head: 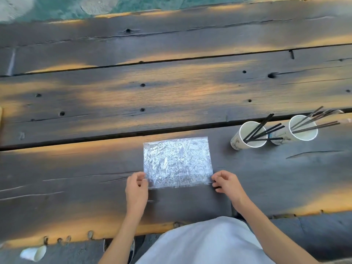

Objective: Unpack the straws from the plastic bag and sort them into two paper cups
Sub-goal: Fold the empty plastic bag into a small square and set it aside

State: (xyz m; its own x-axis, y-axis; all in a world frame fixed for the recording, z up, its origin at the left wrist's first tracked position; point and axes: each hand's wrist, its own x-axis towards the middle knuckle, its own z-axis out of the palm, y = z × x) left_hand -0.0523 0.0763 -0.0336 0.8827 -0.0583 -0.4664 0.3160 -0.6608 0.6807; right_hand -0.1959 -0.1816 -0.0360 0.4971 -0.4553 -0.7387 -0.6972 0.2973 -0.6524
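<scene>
A crinkled clear plastic bag (177, 161) lies flat on the dark wooden table (76, 168) with nothing visible inside it. My left hand (136, 191) pinches its near left corner. My right hand (227, 184) pinches its near right corner. To the right stand two white paper cups side by side. The left cup (250, 135) holds several black straws (263, 130). The right cup (302, 131) holds several dark straws (314, 121) that lean out to the right.
The table is made of wide planks with gaps and knot holes. Its near edge (114, 231) runs just in front of my body. A crumpled white paper cup (34, 253) lies on the ground at the lower left. Water shows beyond the far edge.
</scene>
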